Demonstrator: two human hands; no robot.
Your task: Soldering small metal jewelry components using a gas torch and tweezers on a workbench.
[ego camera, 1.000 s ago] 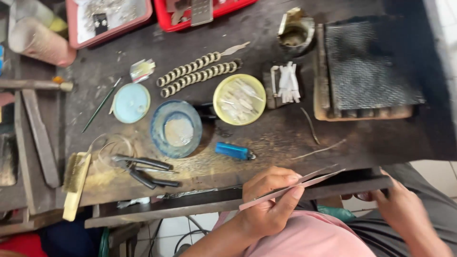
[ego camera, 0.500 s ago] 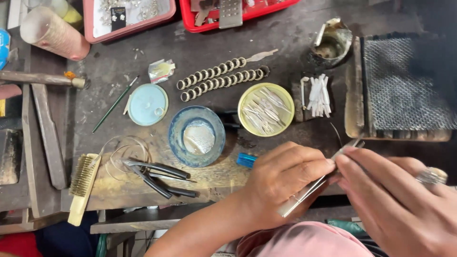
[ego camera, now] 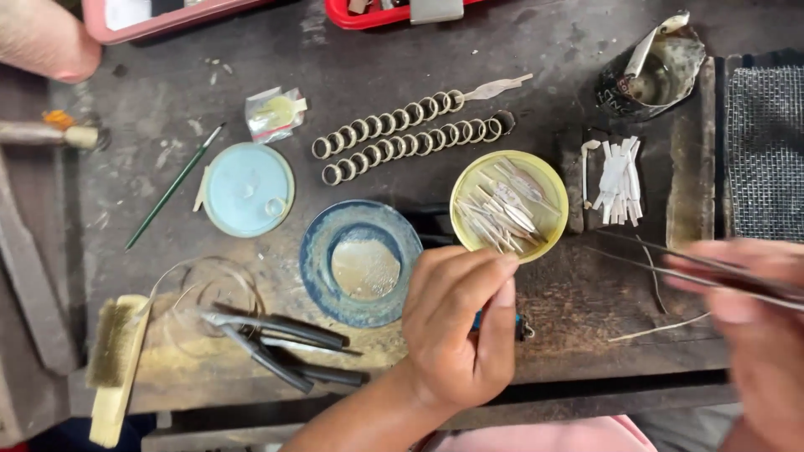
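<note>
My left hand [ego camera: 456, 331] hovers over the dark workbench [ego camera: 352, 59] with its fingers curled together at the near rim of a yellow dish [ego camera: 457, 205] full of thin pale metal strips. Nothing shows between the fingertips. My right hand [ego camera: 754, 335], blurred at the right edge, grips long metal tweezers [ego camera: 662, 264] whose tips point left toward the yellow dish. A blue dish [ego camera: 318, 251] with a pale centre sits just left of my left hand. Two rows of small rings [ego camera: 394, 125] lie beyond the dishes.
Black-handled pliers [ego camera: 276, 343] and a wooden brush [ego camera: 113, 360] lie at the near left. A light blue lid [ego camera: 243, 188], a thin green paintbrush [ego camera: 172, 188] and a small plastic bag [ego camera: 272, 113] sit further back. White strips [ego camera: 620, 180], a tin can [ego camera: 653, 71] and wire mesh [ego camera: 766, 151] are on the right.
The tweezers have passed from my left hand to my right hand. My left hand has moved up to the yellow dish, and the view has closed in on the bench.
</note>
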